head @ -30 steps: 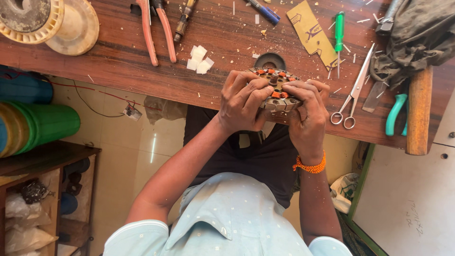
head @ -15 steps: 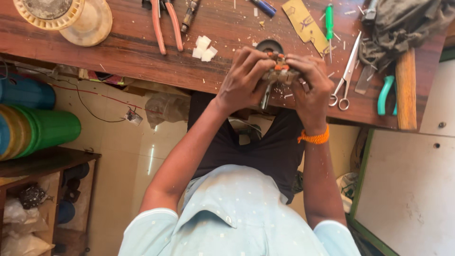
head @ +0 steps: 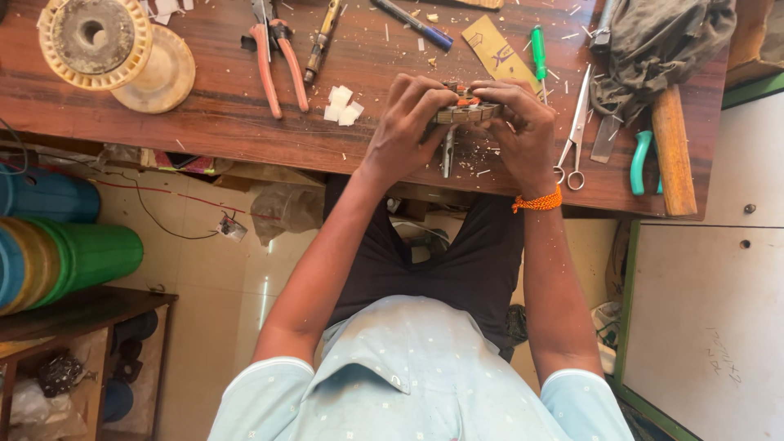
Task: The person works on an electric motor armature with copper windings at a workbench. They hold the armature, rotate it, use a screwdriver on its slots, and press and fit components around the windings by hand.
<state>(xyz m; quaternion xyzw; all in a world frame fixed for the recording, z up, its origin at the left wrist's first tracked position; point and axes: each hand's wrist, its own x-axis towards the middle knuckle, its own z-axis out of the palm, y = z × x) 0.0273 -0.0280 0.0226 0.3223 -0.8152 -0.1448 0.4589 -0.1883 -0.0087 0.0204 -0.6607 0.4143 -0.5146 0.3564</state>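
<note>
My left hand (head: 404,122) and my right hand (head: 523,131) together grip a round motor stator (head: 467,110) with copper windings and orange bits. It is held edge-on just above the near part of the wooden workbench (head: 204,114). Fingers of both hands curl over its top rim. A thin metal tool (head: 447,153) hangs down below the stator between my hands; which hand holds it is unclear. An orange band sits on my right wrist.
On the bench lie red-handled pliers (head: 278,65), white scraps (head: 343,104), a cream spool (head: 94,37), a green screwdriver (head: 539,53), scissors (head: 572,131), a wooden-handled hammer (head: 674,151), teal-handled pliers (head: 641,159) and a dark cloth (head: 661,41). Green and blue rolls (head: 82,253) lie on the left.
The stator has been turned from face-up to edge-on, and both hands have shifted with it further over the bench. The metal tool now shows below it.
</note>
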